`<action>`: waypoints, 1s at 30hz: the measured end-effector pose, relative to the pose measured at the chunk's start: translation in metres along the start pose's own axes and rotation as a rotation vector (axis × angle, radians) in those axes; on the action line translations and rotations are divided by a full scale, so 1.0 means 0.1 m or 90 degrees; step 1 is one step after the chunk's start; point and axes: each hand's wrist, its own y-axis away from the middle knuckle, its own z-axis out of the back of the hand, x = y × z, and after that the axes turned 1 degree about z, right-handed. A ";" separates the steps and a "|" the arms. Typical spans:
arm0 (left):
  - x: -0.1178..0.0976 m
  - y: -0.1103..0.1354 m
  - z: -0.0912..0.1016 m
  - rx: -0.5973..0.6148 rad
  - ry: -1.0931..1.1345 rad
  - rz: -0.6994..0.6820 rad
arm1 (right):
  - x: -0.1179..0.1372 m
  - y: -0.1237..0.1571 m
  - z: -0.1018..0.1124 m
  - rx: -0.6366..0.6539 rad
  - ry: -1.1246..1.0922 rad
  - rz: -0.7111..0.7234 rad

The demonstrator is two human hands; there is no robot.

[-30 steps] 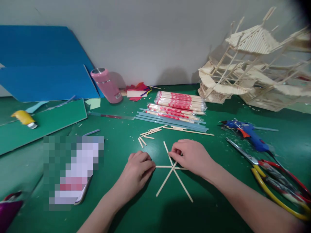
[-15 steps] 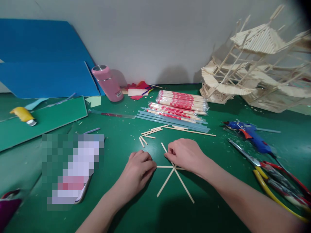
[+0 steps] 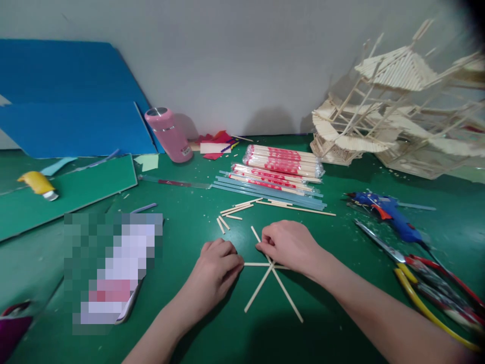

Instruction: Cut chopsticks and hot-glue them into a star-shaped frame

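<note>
Thin wooden sticks [image 3: 258,289] lie crossed on the green tabletop like a star, meeting near one middle point. My left hand [image 3: 217,265] is closed, thumb and fingertips pinching the left end of the level stick [image 3: 255,264]. Over the upper right of the star, my right hand [image 3: 286,245] is closed too, its fingertips at the upper slanting stick [image 3: 255,233]. That hand covers part of the sticks on the right. Short cut sticks [image 3: 223,224] lie just beyond my hands.
Blue glue sticks [image 3: 265,196] and wrapped stick bundles [image 3: 282,161] lie farther back. A glue gun [image 3: 390,215] and pliers [image 3: 401,260] are at right, below a wooden stick model [image 3: 397,71]. A phone [image 3: 121,273], yellow cutter [image 3: 38,185] and pink bottle [image 3: 170,135] are on the left.
The view has tilted slightly, so everything sits a little lower in the picture. My hands and the crossed sticks keep the same places on the table.
</note>
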 end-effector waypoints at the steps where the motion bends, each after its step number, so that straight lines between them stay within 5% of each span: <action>1: 0.00 0.00 0.00 0.001 0.001 0.002 | -0.03 0.00 0.02 -0.010 -0.008 0.003; 9: 0.00 0.01 0.00 0.001 0.020 0.007 | -0.53 0.17 0.28 -0.244 -0.155 -0.058; 13: 0.01 0.01 0.00 -0.011 0.030 0.007 | -0.68 0.30 0.22 -0.284 -0.234 -0.071; 24: -0.21 0.05 0.00 -0.039 0.046 -0.034 | -0.62 0.74 -0.03 -0.095 -0.296 0.054; 30: -0.39 0.10 -0.03 -0.016 0.010 0.011 | -0.57 0.82 -0.15 -0.078 -0.250 0.094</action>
